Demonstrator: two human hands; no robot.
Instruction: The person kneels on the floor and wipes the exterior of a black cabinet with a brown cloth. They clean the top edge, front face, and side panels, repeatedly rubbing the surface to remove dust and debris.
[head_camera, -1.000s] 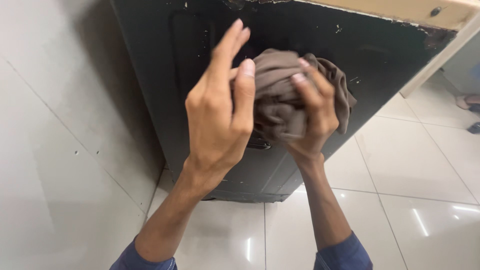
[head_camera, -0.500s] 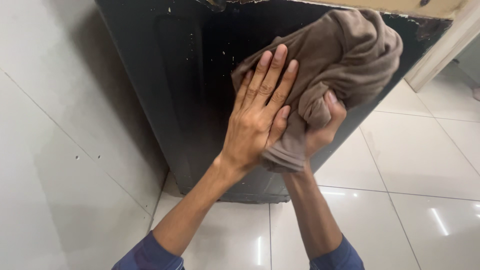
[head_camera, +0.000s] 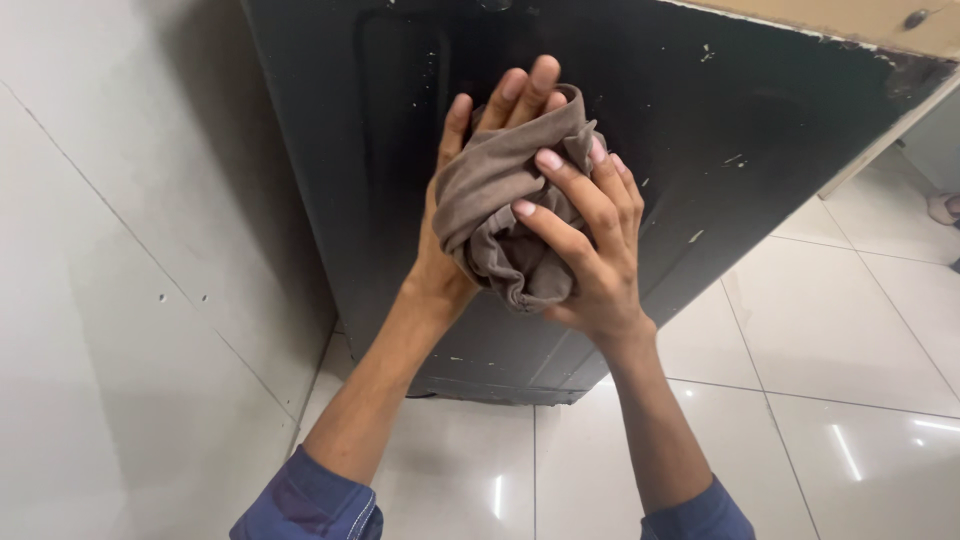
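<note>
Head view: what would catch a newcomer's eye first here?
A bunched brown cloth sits at centre frame, clasped between the left hand behind it and the right hand in front. Behind them stands a scuffed black cabinet on a glossy white tiled floor.

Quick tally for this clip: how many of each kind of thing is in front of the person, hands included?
Hands: 2, the left hand and the right hand, both gripping the cloth
Bunched brown cloth: 1
Black scuffed cabinet: 1
Total: 4
</note>
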